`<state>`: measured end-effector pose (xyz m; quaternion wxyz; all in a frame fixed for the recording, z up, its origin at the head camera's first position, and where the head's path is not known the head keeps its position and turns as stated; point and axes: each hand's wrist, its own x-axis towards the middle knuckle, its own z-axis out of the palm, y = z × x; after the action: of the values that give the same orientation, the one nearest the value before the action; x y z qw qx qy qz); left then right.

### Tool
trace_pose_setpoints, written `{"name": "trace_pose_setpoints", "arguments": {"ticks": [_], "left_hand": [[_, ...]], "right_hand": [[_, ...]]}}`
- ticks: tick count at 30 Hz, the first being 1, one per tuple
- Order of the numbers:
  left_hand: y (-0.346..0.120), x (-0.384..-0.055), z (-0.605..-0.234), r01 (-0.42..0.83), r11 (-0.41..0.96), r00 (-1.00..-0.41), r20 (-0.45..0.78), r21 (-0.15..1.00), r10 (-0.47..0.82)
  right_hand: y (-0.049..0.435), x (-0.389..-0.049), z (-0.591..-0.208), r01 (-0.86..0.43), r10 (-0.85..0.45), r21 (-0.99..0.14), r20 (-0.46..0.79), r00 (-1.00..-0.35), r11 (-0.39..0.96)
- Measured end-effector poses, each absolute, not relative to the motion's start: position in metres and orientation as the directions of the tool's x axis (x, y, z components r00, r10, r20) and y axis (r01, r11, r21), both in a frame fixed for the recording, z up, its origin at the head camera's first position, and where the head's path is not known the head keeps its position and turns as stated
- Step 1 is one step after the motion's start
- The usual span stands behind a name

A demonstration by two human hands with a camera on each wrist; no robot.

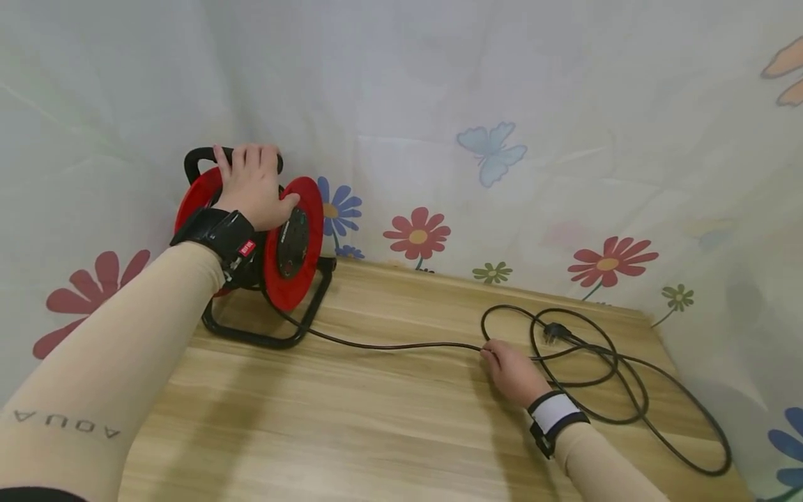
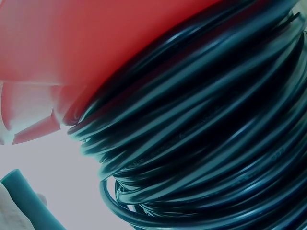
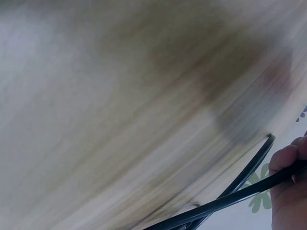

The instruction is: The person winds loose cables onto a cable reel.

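Note:
A red and black cable reel (image 1: 309, 240) stands on its black tube frame at the left, with black cable (image 2: 192, 134) wound thickly on its drum in the left wrist view. My left hand (image 1: 254, 188) holds the black handle (image 1: 193, 164) at its top, fingers over the bar, thumb out toward the red disc. From the reel, the cable (image 1: 389, 346) runs right along the wooden surface to my right hand (image 1: 514, 373), which pinches it between thumb and fingers. The pinched cable (image 3: 230, 199) also appears in the right wrist view. Beyond that hand lie loose loops ending in a black plug (image 1: 555, 332).
The wooden surface (image 1: 351, 425) backs onto a pale sheet (image 1: 401, 84) printed with flowers and butterflies. The sheet also hangs along the left and right sides. Loose cable loops (image 1: 690, 464) spread near the right edge.

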<state>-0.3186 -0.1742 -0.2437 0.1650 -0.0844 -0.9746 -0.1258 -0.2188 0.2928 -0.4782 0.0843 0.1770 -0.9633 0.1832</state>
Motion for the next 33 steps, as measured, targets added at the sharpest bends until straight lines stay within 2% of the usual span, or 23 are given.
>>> {"name": "trace_pose_setpoints", "arguments": {"ticks": [8,20,33], "left_hand": [[-0.17,-0.316,-0.241,0.207,0.955,-0.938,0.322,0.214,0.131],[-0.167,-0.311,-0.239,0.216,0.956,-0.94,0.309,0.201,0.147],[-0.145,-0.295,-0.241,0.4,0.906,-0.883,0.323,0.137,0.341]], "right_hand": [[0.297,-0.218,-0.476,-0.344,-0.297,-0.336,0.184,-0.937,0.877],[0.298,-0.215,-0.472,-0.362,-0.31,-0.334,0.2,-0.93,0.87],[0.301,-0.216,-0.471,-0.332,-0.286,-0.347,0.178,-0.942,0.877]]}}
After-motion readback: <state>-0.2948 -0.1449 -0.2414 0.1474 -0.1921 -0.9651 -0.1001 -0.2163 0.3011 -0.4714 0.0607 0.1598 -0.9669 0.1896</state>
